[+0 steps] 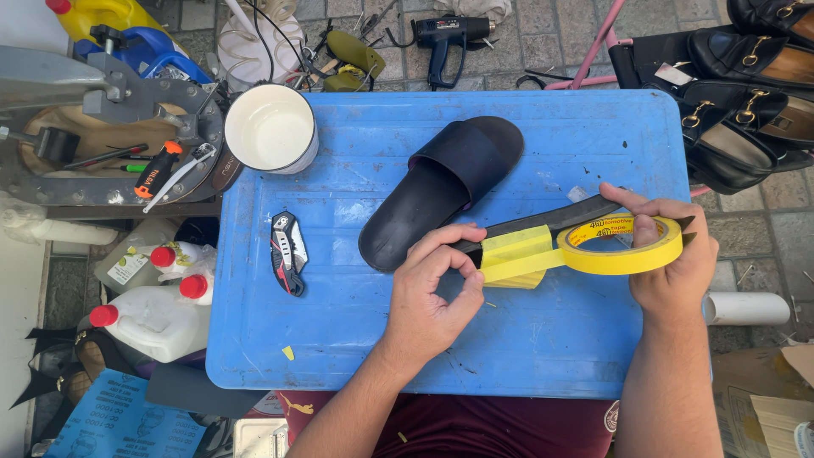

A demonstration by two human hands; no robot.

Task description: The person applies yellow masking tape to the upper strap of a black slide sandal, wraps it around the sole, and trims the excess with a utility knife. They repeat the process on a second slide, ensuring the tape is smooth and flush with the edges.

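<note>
1. Two bare hands work over a blue plastic board (356,339), seen from above.
2. Left hand (432,293): fingers curled, thumb and forefinger pinching the near end of a thin black strip (560,219) where yellow tape is wrapped around it.
3. Right hand (674,254): closed around a roll of yellow masking tape (626,248), thumb through the core, fingers across the far rim. The black strip's far end runs under this hand.
4. Tape wrap (515,254): a band of yellow runs from the roll to the strip, lying flat across it, just beside the left fingertips.
5. Strip position: held slightly above the board's right half, slanting up toward the right; whether it touches the board I cannot tell.
6. Black slide sandal (441,191) lies on the board just behind the left hand, sole down, toe toward the upper right.
7. Folding utility knife (288,253), black and red, lies on the board's left part, well apart from both hands.
8. White cup-shaped container (270,127) sits at the board's far left corner.
9. White jugs with red caps (157,314) stand on the ground left of the board.
10. Black loafers (746,110) with metal buckles are stacked beyond the board's right edge.
</note>
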